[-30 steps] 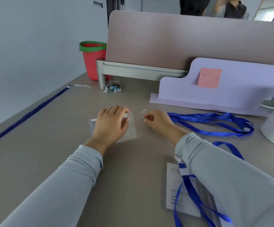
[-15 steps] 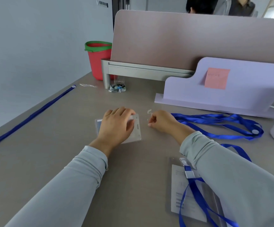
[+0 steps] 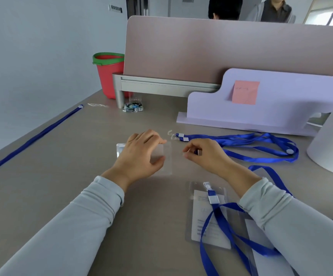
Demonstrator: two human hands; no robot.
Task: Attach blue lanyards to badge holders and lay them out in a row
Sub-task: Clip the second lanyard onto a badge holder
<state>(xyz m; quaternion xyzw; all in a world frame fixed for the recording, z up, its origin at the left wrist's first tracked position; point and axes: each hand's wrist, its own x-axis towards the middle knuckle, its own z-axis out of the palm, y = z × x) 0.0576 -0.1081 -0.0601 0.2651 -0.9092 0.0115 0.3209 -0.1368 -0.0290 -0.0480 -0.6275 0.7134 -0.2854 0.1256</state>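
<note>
head view: far left of the clear badge holder [image 3: 167, 156], a long blue lanyard [image 3: 32, 136] lies straight along the desk edge. a red bucket [image 3: 110, 78] stands behind and left of the holder. the left hand [image 3: 139, 156] lies on top of the holder, fingers spread and lightly bent, pinning it flat. only the holder's right strip and a left corner show. just right of the holder, the right hand [image 3: 203, 156] has thumb and forefinger closed in a narrow pinch on a lanyard end [image 3: 196, 151]. only a sliver of blue shows there, so whether its clip is open cannot be told. just behind the holder's right corner lie two spare clips [image 3: 174, 135], their ribbons running to a loose lanyard pile [image 3: 261, 145] further right. in front and right of the holder lies a finished badge [image 3: 203, 222] with its lanyard attached.

the likely trouble: the holder looks slick, so if the left hand's pressure eases as the clip is pushed at the slot, the holder could slide and the clip miss. the pinch hides the clip, so it may catch only the holder's edge and pull free later. the right sleeve [image 3: 281, 216] lies over the finished badge's ribbon, and a forward reach could drag that badge out of line. the held ribbon may also snag in the pile.
</note>
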